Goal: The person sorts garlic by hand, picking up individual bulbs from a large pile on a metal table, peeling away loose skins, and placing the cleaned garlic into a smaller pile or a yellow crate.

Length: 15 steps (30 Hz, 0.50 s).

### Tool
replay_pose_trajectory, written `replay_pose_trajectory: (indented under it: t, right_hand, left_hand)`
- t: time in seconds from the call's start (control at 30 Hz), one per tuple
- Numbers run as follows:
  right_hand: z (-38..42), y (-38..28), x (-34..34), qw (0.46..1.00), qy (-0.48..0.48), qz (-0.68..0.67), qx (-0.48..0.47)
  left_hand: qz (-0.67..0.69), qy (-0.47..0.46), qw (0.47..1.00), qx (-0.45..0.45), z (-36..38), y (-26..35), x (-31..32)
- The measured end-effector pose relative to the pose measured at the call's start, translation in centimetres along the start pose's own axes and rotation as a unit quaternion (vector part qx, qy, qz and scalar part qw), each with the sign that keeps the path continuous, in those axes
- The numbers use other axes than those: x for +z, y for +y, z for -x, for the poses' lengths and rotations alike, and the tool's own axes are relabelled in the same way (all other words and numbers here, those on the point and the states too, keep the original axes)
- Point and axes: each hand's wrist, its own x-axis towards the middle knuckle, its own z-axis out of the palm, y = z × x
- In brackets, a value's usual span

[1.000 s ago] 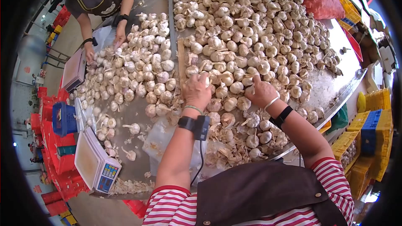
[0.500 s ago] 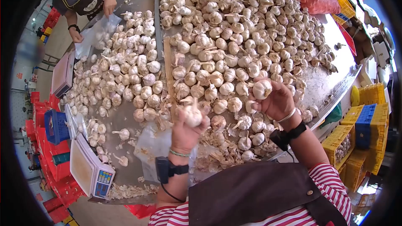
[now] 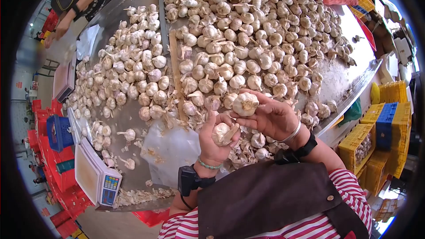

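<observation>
My left hand (image 3: pixel 212 144) is closed around a garlic bulb (image 3: pixel 221 133) whose stem points to the right. Just above it, my right hand (image 3: pixel 276 119) grips another garlic bulb (image 3: pixel 245 104) between thumb and fingers, root side facing me. The two hands are close together over the near edge of a large garlic heap (image 3: pixel 252 35). Papery skins and several bulbs lie beneath them. To the left, a second group of garlic bulbs (image 3: pixel 133 71) lies beyond a wooden strip (image 3: pixel 175 71).
A clear plastic sheet (image 3: pixel 170 150) lies left of my hands. A weighing scale (image 3: pixel 99 175) stands at the table's left edge, another scale (image 3: pixel 65 77) farther back. Yellow crates (image 3: pixel 358 146) are stacked at the right. A co-worker (image 3: pixel 73 0) stands at the far left.
My hands have come together, the left moving right and the right moving left, each with a garlic bulb. The co-worker's hands have moved left, away from the garlic.
</observation>
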Motion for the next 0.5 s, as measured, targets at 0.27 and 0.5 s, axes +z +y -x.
replay_pose_trajectory:
  t: [0.27,0.5]
  right_hand:
    - [1.9,0.9,0.6,0.979,0.053,0.184,-0.068]
    - [4.3,2.1,0.6,0.842,0.102,0.506,-0.156]
  left_hand:
    - [-0.179,-0.056,0.979,0.078,1.0,-1.7,0.6]
    - [-0.526,-0.115,0.799,0.269,0.6,-3.3,0.5]
